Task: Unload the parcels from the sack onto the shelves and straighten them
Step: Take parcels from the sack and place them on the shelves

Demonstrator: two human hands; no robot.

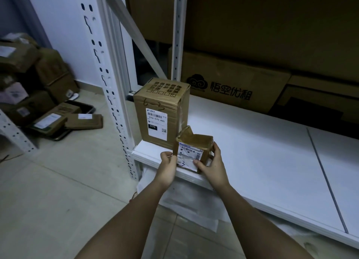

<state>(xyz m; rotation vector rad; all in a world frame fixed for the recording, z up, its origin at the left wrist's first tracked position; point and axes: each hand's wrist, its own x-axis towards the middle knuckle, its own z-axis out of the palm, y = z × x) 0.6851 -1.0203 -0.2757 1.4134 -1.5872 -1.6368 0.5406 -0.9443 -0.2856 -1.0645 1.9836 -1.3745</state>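
Observation:
A small brown parcel (192, 148) with a white shipping label stands at the front edge of the white shelf (262, 161). My left hand (168, 162) holds its left side, fingers curled at the edge. My right hand (210, 164) grips its right side, thumb on the label's lower corner. Just behind it, touching or nearly so, a taller cardboard box (161, 111) stands upright with a white label facing me. The sack is not in view.
Large dark cardboard cartons (233, 87) line the back of the shelf. A white perforated upright (114, 103) stands left of the parcels. Several brown parcels (48, 111) lie heaped on the tiled floor at left. White plastic sheeting (190, 210) lies under the shelf.

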